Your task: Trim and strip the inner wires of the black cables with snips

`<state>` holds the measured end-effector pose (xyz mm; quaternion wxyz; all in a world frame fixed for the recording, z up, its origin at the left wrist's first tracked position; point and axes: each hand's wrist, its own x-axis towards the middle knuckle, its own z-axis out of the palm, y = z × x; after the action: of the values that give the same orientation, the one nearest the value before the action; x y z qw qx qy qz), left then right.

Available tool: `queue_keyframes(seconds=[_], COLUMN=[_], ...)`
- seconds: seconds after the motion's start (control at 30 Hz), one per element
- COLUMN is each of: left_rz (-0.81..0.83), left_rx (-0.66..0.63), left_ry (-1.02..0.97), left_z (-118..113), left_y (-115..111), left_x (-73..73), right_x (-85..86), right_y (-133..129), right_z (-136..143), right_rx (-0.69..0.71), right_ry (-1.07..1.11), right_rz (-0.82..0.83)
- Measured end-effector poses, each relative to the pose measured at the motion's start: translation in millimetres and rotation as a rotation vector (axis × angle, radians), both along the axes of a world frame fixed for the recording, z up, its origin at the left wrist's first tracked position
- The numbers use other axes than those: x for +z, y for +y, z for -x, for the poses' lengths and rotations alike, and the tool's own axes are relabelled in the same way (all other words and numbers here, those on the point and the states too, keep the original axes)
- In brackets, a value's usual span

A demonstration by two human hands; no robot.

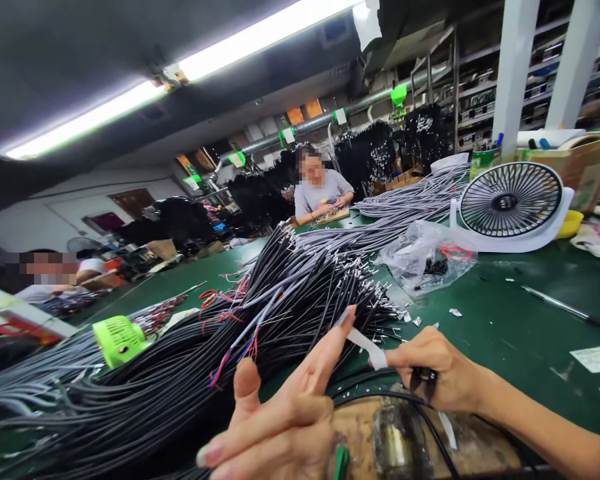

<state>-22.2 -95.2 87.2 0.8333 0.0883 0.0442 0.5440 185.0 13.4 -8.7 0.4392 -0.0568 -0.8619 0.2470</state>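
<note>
At the bottom centre is my left hand [290,413], its fingers spread and thumb up, with one end of a white strip of tape [367,347] at its index fingertip. The tape's other end is pinched by my right hand [435,370], which also holds a small dark tool [423,381]. Below my right hand, a black cable [433,433] curves over a worn wooden block [357,427] with a metal cylinder [397,443] on it. Behind my hands lies a large bundle of black cables [190,373] with stripped ends.
Grey cables [410,200] run across the green table [520,327]. A white fan [510,200], a clear plastic bag [425,257] and a silver pen-like rod [555,300] lie to the right. A green plastic part [120,340] is on the left. Two people sit beyond.
</note>
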Motion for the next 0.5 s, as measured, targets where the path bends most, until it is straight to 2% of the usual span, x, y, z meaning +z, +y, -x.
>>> queue_keyframes(seconds=[0.1, 0.17, 0.27, 0.37, 0.43, 0.5], left_rz=[0.083, 0.073, -0.034, -0.126, -0.110, -0.129], left_rx=[0.093, 0.153, 0.258, 0.436, 0.454, 0.444], left_ry=[0.119, 0.124, -0.005, -0.232, -0.228, -0.085], left_z=[20.3, 19.4, -8.4, -46.3, -61.9, -66.9], left_y=[0.7, 1.4, -0.2, -5.1, -13.1, -26.6], left_x=[4.8, 5.2, 5.9, 10.9, 13.4, 10.9], right_x=[3.5, 3.1, 1.2, 6.7, 15.8, 24.7], right_y=[-6.9, -7.3, -2.1, -1.3, -11.9, -32.5], right_z=[0.9, -0.7, -3.5, -5.7, -9.4, -17.6], right_rx=[-0.002, -0.032, -0.089, -0.134, -0.146, -0.162], right_ry=[-0.012, -0.054, -0.069, -0.045, -0.044, -0.087], right_rz=[0.006, -0.015, -0.100, -0.205, -0.251, -0.308])
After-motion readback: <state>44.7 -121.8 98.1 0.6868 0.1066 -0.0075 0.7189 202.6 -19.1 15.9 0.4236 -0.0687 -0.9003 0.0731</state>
